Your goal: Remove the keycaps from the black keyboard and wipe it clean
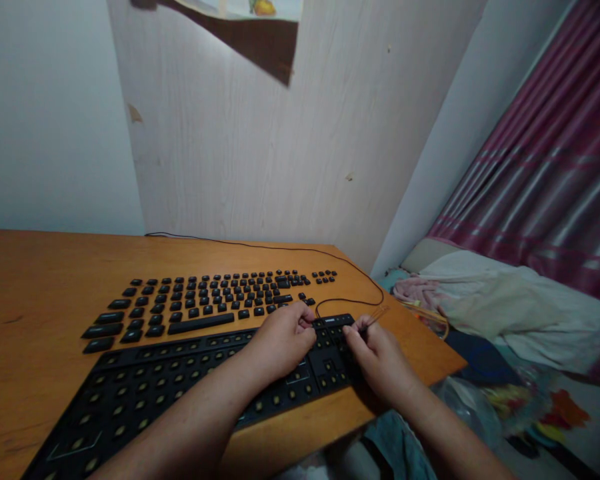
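Observation:
A black keyboard base (145, 390) with its keycaps off lies slantwise along the front of the desk, showing rows of pale key stems. Over its upper right part, my left hand (287, 340) is closed with thumb and fingers pinched together; whatever they hold, if anything, is hidden. My right hand (377, 350) is closed at the base's right end, around a keycap puller (379, 315) whose thin wires stick out past the fingers. Behind the base, loose black keycaps (220, 291) are laid out in rows, with the long spacebar (201, 323) nearest the base.
A thin black cable (353, 301) loops from the keyboard's back edge along the rear of the wooden desk (40, 293). To the right stands a bed with crumpled bedding (510, 300), and plastic bags (485, 400) lie below the desk's edge. A pink curtain (545, 147) hangs beyond.

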`<state>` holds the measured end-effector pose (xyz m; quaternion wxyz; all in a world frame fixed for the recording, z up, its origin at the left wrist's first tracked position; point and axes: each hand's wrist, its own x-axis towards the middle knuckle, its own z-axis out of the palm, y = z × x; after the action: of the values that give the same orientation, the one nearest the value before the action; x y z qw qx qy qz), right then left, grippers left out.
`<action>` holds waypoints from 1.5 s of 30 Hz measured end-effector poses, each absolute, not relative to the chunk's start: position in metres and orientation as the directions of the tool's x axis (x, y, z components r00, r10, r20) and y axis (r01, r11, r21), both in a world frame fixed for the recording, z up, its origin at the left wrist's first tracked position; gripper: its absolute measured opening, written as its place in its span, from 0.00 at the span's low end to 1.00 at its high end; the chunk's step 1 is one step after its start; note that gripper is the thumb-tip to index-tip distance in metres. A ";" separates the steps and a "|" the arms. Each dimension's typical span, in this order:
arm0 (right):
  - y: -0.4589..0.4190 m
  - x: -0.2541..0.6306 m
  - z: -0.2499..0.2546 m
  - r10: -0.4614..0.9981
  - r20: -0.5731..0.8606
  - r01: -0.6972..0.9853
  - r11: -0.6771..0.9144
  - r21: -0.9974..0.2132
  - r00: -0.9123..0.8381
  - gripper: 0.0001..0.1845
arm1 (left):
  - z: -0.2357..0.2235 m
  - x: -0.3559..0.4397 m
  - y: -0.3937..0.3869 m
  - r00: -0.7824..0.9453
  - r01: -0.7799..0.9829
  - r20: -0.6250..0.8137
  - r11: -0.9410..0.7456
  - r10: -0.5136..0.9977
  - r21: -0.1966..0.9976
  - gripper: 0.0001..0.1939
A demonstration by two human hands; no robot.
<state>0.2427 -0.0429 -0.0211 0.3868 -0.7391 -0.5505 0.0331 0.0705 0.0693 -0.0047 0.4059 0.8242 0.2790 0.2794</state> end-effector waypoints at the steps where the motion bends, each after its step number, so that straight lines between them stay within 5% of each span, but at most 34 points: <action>1: -0.043 0.243 -0.022 0.837 0.378 0.788 -0.097 -0.608 0.395 0.13 | -0.005 0.071 0.069 0.684 0.238 0.233 -0.514 0.691 0.824 0.06; 12: -0.041 0.246 -0.033 0.811 0.404 0.754 -0.068 -0.653 0.423 0.13 | -0.008 0.070 0.069 0.690 0.253 0.253 -0.554 0.678 0.794 0.07; 25: -0.045 0.250 -0.043 0.742 0.476 0.751 -0.055 -0.659 0.472 0.15 | -0.006 0.065 0.059 0.799 0.266 0.337 -0.795 0.498 0.545 0.10; 36: -0.046 0.243 -0.047 0.674 0.415 0.560 0.003 -0.829 0.611 0.17 | -0.006 0.064 0.057 0.828 0.302 0.321 -0.848 0.459 0.435 0.09; 45: -0.047 0.247 -0.048 0.734 0.451 0.705 -0.053 -0.707 0.508 0.14 | -0.008 0.064 0.057 0.831 0.295 0.323 -0.851 0.453 0.433 0.09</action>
<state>0.2474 -0.0466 -0.0478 0.4773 -0.7253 -0.4958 0.0152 0.0638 0.0569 -0.0076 0.1860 0.9386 0.1992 0.2114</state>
